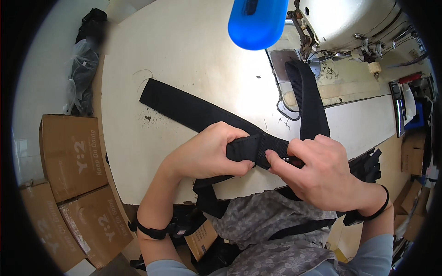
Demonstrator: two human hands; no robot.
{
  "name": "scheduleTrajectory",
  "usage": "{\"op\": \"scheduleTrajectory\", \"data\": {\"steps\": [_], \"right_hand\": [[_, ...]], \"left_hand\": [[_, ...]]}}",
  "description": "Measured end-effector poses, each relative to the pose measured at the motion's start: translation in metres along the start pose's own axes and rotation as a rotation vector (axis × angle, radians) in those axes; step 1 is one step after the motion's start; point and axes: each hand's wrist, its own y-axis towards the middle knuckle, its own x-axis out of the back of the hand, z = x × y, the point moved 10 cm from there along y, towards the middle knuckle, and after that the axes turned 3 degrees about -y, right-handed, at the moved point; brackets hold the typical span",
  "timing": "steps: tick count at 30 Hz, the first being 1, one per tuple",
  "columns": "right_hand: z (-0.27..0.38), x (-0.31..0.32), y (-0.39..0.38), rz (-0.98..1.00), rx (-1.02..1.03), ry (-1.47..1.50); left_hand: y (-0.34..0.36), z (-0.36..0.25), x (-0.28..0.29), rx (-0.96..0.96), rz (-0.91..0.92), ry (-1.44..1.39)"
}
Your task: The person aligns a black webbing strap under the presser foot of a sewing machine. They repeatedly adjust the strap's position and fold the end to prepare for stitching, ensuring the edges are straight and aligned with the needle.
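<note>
A wide black webbing strap [184, 106] lies across the pale sewing table, its flat end at the upper left. My left hand [207, 154] pinches a folded black piece of the strap between thumb and fingers near the table's front edge. Close beside it, my right hand [317, 170] is closed on the same strap, thumb and forefinger pressing at the fold. A small dark thing with shiny dots and a reddish patch [294, 161] shows under the right fingers; its kind is hidden. One strap loop [313, 99] runs up to the sewing machine's needle area.
The sewing machine [354, 23] stands at the upper right, with a blue rounded object [258, 23] hanging left of it. Cardboard boxes [73, 156] are stacked at the left, below clear-wrapped black goods [83, 73]. More strap hangs over the table's front edge [244, 198].
</note>
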Motion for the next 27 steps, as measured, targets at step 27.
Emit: {"op": "scheduleTrajectory", "data": {"steps": [27], "right_hand": [[0.0053,-0.0066,0.0067,0.059,0.057,-0.02]], "left_hand": [[0.0005,0.0013,-0.0012,-0.038,-0.01,0.05]]}}
